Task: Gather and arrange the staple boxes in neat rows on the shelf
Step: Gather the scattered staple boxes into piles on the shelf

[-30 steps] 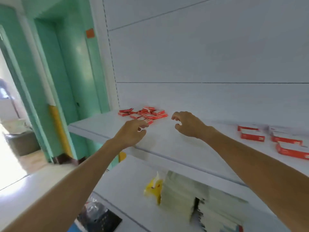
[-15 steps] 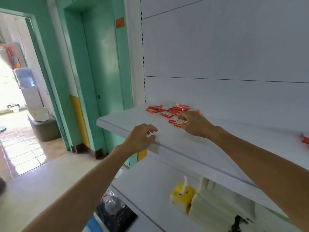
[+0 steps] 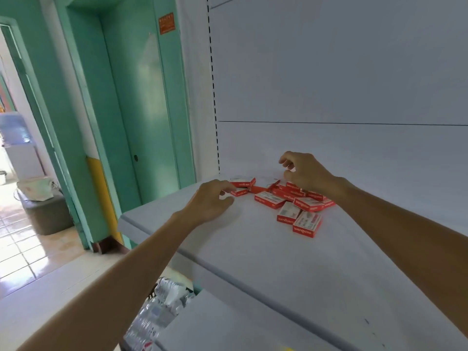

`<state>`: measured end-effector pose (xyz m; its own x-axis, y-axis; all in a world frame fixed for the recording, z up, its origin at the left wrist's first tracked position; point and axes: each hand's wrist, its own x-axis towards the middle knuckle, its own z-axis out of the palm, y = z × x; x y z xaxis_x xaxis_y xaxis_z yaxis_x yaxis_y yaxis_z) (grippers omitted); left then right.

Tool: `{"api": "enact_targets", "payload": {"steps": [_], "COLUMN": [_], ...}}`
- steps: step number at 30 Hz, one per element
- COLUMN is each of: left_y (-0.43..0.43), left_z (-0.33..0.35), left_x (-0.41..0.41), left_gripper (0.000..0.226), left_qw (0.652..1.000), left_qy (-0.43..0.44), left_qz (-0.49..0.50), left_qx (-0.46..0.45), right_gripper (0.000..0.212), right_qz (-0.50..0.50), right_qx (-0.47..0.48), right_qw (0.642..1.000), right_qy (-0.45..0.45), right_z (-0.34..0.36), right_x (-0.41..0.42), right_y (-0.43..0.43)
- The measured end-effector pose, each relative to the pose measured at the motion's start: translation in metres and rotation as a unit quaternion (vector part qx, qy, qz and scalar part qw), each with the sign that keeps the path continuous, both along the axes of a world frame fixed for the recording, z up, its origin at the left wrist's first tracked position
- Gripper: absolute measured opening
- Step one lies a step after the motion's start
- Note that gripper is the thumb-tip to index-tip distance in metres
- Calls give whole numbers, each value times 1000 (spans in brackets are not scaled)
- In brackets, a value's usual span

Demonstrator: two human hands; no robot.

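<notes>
While a green door stands at the left, the red staple boxes lie in a loose heap near the back of the white shelf. The left hand, fingers curled and half open, touches one small box. The right hand hovers over the heap, loosely curled, holding nothing visible.

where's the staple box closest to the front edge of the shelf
In the head view, that staple box lies right of centre on the white shelf, at the near end of the scattered red pile, just beside another box and below the right hand.
</notes>
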<state>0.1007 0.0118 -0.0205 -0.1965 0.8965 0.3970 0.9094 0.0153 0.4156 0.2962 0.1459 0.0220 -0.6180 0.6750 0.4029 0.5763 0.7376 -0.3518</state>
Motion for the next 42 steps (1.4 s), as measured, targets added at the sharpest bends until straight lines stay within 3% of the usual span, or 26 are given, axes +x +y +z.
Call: {"api": "enact_targets", "payload": {"steps": [8, 15, 22, 26, 33, 42], "left_y": [69, 118, 129, 127, 126, 115], "left_z": [3, 8, 4, 4, -1, 1], "left_x": [-39, -59, -72, -79, -86, -98], "left_gripper": [29, 37, 28, 23, 38, 40], "left_qw": [999, 989, 982, 975, 970, 965], "left_qy": [-13, -9, -55, -53, 13, -21], "left_qz": [-46, -108, -160, -194, -224, -243], "left_qx": [-15, -98, -86, -94, -94, -93], "right_gripper": [33, 26, 38, 56, 60, 58], "right_qz": [-31, -78, -89, -121, -152, -163], "right_qx": [-23, -65, -43, -20, -10, -24], "right_qw": [998, 987, 967, 954, 949, 945], "right_qy": [-39, -125, -234, -274, -274, -281], "right_z": [-2, -7, -11, -16, -20, -18], "right_x": [-47, -64, -81, -88, -96, -105], "right_y": [38, 55, 51, 48, 42, 35]}}
